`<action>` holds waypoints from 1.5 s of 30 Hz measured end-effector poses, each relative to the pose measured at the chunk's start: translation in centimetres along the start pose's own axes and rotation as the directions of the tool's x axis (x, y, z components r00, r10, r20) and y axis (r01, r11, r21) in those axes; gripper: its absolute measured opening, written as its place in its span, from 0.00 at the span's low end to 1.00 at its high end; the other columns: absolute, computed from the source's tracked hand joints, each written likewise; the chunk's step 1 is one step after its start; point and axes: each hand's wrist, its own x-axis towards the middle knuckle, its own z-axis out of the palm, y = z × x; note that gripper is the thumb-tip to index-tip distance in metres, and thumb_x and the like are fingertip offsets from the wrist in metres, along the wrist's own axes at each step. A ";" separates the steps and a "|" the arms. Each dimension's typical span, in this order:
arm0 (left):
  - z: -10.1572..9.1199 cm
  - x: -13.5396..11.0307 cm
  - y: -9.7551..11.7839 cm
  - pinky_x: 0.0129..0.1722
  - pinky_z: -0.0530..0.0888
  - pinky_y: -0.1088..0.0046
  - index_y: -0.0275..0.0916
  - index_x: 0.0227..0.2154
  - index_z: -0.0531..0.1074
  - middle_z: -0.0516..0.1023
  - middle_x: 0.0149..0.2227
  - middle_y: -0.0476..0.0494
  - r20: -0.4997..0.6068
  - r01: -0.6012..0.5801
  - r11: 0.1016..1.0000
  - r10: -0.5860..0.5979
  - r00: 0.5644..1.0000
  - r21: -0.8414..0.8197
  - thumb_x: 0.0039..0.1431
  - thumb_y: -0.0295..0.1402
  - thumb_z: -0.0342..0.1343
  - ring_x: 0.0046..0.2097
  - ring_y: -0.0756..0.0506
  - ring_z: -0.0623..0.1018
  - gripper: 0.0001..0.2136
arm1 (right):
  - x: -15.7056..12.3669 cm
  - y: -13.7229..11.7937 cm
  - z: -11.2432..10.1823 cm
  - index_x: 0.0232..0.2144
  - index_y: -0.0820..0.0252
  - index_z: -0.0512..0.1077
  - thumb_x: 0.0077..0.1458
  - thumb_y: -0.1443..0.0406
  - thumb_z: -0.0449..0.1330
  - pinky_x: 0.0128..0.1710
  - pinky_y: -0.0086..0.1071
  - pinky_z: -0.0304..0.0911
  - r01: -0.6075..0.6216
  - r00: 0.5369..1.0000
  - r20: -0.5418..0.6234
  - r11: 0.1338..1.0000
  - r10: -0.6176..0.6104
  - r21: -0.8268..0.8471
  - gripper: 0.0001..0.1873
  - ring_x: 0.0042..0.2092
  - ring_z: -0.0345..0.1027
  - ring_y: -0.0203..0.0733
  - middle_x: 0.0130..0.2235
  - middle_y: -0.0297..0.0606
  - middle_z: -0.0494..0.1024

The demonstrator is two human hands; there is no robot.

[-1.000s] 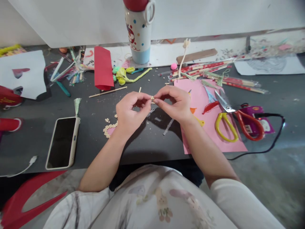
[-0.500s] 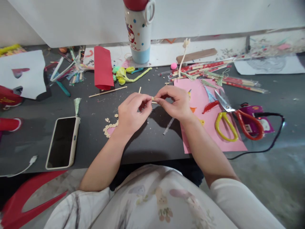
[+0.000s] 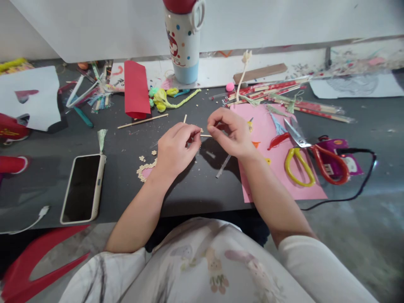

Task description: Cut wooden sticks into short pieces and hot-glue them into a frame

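My left hand point(image 3: 178, 145) pinches a tiny beige piece point(image 3: 201, 130) between thumb and forefinger, above the dark table. Just to its right, my right hand point(image 3: 232, 130) has thumb and forefinger pressed together; anything in them is too small to make out. The fingertips of the two hands are apart. A thin pale stick point(image 3: 206, 136) lies below and between them. Partly hidden by my left wrist is a pink shape point(image 3: 146, 172) edged with small beige bits. Small beige clusters point(image 3: 154, 152) lie above it.
Scissors point(image 3: 301, 147) and pink paper point(image 3: 284, 191) lie at the right, a phone point(image 3: 82, 189) at the left. Behind my hands stand a bottle point(image 3: 183, 46), a folded red paper point(image 3: 136, 88) and yellow yarn point(image 3: 162, 101). Wrapped sticks point(image 3: 268, 88) lie back right.
My right hand has drawn back slightly to the right and up, away from the beige piece. My left hand keeps the piece and has barely moved.
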 end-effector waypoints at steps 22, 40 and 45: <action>0.4 0.0 -0.5 0.33 0.68 0.76 0.42 0.33 0.73 0.75 0.30 0.51 0.088 0.189 0.976 -0.198 0.976 0.110 0.54 0.28 0.55 0.30 0.52 0.73 0.05 | 0.5 0.7 -0.7 0.19 0.59 0.55 0.61 0.58 0.51 0.27 0.32 0.47 -0.153 0.985 0.029 0.928 0.173 -0.339 0.21 0.24 0.50 0.32 0.21 0.30 0.58; 0.2 0.7 -1.0 0.20 0.67 0.77 0.39 0.28 0.75 0.75 0.22 0.49 0.341 0.608 0.697 -0.505 0.793 -0.380 0.51 0.35 0.60 0.22 0.52 0.71 0.05 | 0.2 0.8 -0.3 0.37 0.60 0.75 0.50 0.66 0.61 0.27 0.27 0.58 0.014 0.992 0.124 0.981 0.011 -0.196 0.09 0.28 0.61 0.31 0.27 0.32 0.70; 0.2 0.8 -1.1 0.16 0.66 0.78 0.38 0.27 0.75 0.75 0.21 0.48 0.409 0.670 0.587 -0.530 0.743 -0.455 0.49 0.36 0.62 0.21 0.52 0.71 0.06 | 0.3 0.7 -0.2 0.36 0.59 0.76 0.52 0.65 0.61 0.27 0.26 0.59 0.040 0.991 0.134 0.987 -0.019 -0.155 0.08 0.29 0.62 0.31 0.28 0.33 0.70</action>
